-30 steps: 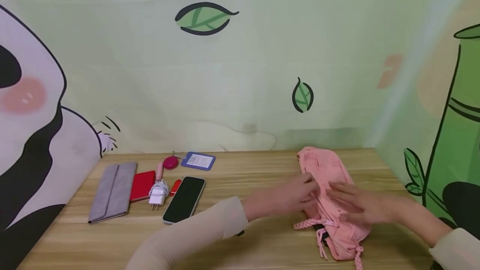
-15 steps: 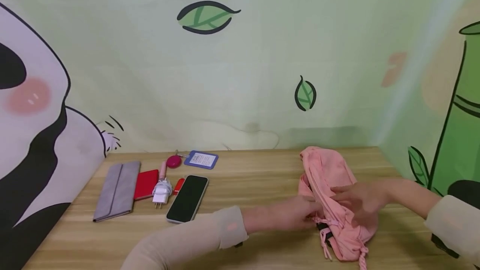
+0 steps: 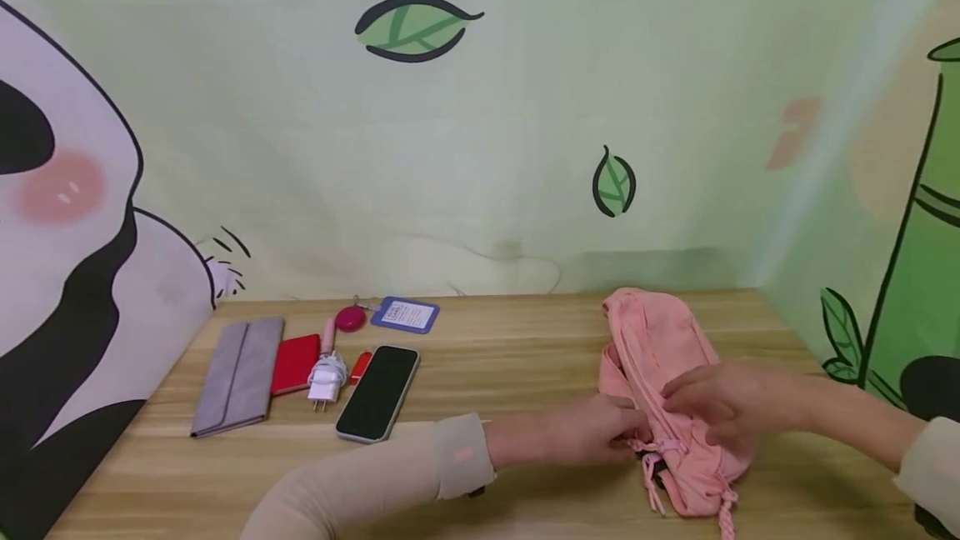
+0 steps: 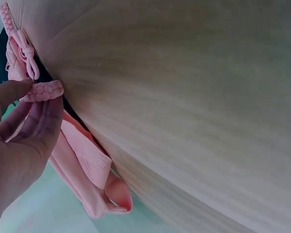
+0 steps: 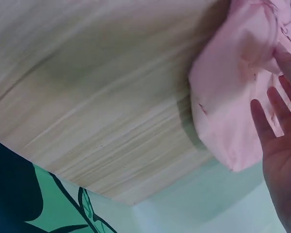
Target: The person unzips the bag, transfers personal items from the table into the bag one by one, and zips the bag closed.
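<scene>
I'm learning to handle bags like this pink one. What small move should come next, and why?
Probably a gentle tug on the pink braided cord, with the right hand steadying the pink bag: the left hand pinches that cord, while the right hand is at the bag's other side, fingers apart.

Lt green wall (image 3: 525,107) w/ printed leaf (image 3: 412,29) nr 12 o'clock, panda (image 3: 90,119) at 9, stalk (image 3: 933,132) at 3; wood table (image 3: 495,357), 6.
</scene>
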### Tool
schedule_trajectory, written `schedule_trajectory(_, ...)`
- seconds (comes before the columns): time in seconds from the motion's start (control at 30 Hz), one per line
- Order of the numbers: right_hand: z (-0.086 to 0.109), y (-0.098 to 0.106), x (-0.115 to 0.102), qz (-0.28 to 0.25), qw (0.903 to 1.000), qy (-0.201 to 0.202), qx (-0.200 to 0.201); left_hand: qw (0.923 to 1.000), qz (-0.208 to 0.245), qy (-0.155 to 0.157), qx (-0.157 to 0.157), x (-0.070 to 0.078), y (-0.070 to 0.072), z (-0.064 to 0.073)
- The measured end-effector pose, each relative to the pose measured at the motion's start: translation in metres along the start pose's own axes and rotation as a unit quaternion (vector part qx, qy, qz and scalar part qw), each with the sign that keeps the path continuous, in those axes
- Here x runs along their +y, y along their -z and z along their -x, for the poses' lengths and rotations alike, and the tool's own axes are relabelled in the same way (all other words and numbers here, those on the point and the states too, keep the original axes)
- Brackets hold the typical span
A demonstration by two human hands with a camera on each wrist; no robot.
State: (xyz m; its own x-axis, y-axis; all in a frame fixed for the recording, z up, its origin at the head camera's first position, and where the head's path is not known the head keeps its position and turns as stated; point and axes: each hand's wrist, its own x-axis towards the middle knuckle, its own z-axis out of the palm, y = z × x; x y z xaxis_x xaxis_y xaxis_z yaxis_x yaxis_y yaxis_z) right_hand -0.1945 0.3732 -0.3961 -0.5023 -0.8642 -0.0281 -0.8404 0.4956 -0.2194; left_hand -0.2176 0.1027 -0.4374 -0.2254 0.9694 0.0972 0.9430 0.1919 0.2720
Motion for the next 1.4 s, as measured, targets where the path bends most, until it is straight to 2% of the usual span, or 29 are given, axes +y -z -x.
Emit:
schedule_trajectory(0.13, -0.001, -0.003, -0.001, -0.009, 0.9985, -0.01, -0.054, 1.0, -0.006, -0.005, 0.005, -0.001, -0.001, 0.0)
schedule_trajectory(0.23, -0.003, -0.002, -0.002, -0.043, 0.9943, -0.035, -0.09, 1.0, -0.002, -0.003, 0.007, -0.002, 0.0, 0.0)
schedule_trajectory(0.43, -0.009, -0.003, 0.0, -0.055, 0.9907, -0.036, -0.119, 0.9997, -0.02, -0.003, 0.01, -0.007, 0.009, -0.002)
schedule_trajectory(0.73, -0.015, -0.003, -0.005, -0.048, 0.9864, -0.069, -0.141, 0.9989, -0.046, 0.006, 0.007, -0.019, 0.024, -0.007)
schedule_trajectory(0.83, -0.015, -0.004, -0.005, -0.044, 0.9858, -0.074, -0.144, 0.9985, -0.049, 0.019, 0.014, -0.027, 0.026, -0.006)
schedule_trajectory(1.0, -0.014, -0.005, -0.005, -0.039, 0.9846, -0.082, -0.149, 0.9961, -0.05, 0.063, 0.038, -0.048, 0.031, -0.006)
schedule_trajectory(1.13, -0.013, -0.004, -0.005, -0.045, 0.9814, -0.093, -0.162, 0.9947, -0.049, 0.082, 0.037, -0.062, 0.031, -0.004)
schedule_trajectory(1.4, -0.013, -0.002, -0.008, -0.077, 0.9707, -0.134, -0.184, 0.9869, -0.097, 0.12, 0.048, -0.073, 0.029, -0.009)
